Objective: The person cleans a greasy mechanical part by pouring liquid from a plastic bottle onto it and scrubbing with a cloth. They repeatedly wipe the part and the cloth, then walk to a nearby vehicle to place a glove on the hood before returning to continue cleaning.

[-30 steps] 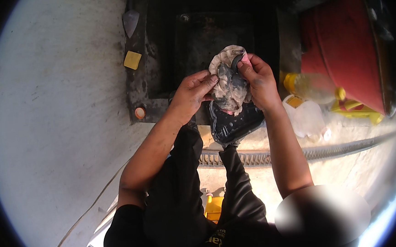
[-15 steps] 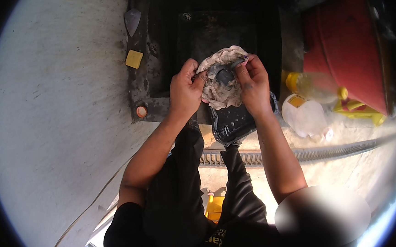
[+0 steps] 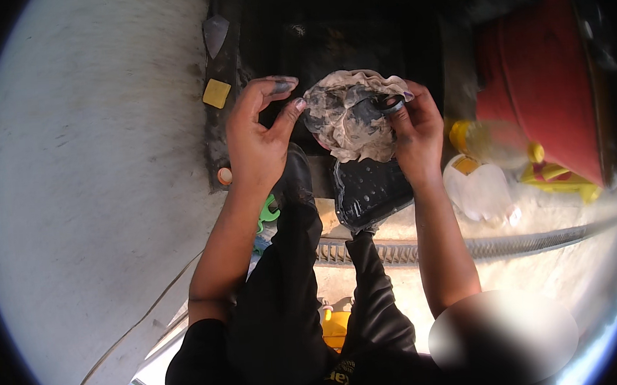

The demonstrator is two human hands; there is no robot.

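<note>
Over the dark basin (image 3: 327, 44) I hold up a crumpled beige rag (image 3: 347, 129), heavily smeared with black. My right hand (image 3: 418, 124) pinches its right edge between thumb and fingers, along with a small dark ring-shaped piece (image 3: 392, 104). My left hand (image 3: 258, 131) is just left of the rag, thumb and fingers apart, with dark smudges on the fingertips. The thumb tip is close to the rag's left edge; whether it touches I cannot tell. Below the rag sits a black pan (image 3: 369, 195) with droplets on it, its upper side partly covered.
On the basin's left rim are a yellow block (image 3: 216, 93), a pointed translucent piece (image 3: 216, 34) and an orange-rimmed cap (image 3: 225, 176). At right stand a red drum (image 3: 536, 76), a clear yellow-capped bottle (image 3: 494, 140) and a white container (image 3: 476, 188). A drain grate (image 3: 427, 251) crosses the floor.
My left hand has let go of the rag, moved left and opened. The right hand has shifted slightly right with the rag, which now looks more spread.
</note>
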